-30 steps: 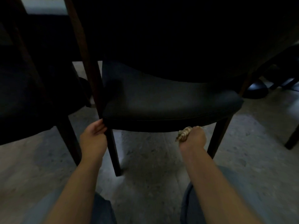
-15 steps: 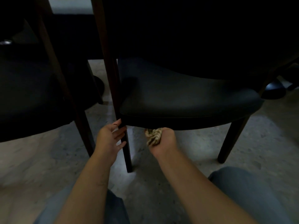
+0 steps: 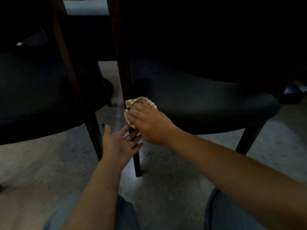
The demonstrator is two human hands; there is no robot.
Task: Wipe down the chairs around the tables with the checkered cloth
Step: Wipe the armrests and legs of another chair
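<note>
Right hand [image 3: 150, 124] lies on the checkered cloth [image 3: 141, 106], fingers spread flat over it, pressing it onto the front-left corner of the chair [image 3: 207, 100] seat, where the seat meets the wooden leg [image 3: 123, 72]. Cloth is bunched, pale with a check pattern, sticking out past the fingertips at the hand's 11 o'clock; part of it wraps down over the seat edge against the leg. Whether the thumb curls under the cloth: cannot tell. Left hand [image 3: 118, 141] is wide, palm up and turned toward the right hand, fingers straight and spread, holding nothing; it sits at 7 o'clock of the right hand, its fingertips just beside the leg under the seat edge. Contact between fingertips and leg: cannot tell, too dark. Second chair [image 3: 33, 97], dark seat, stands at 9 o'clock of the first one, well apart from both hands, with its own wooden leg [image 3: 93, 130] reaching the floor [image 3: 166, 188]. Floor is grey and speckled. Knees in blue jeans [image 3: 221, 213] show at the 6 o'clock edge of the view. Upper area above the seats is too dark to read.
</note>
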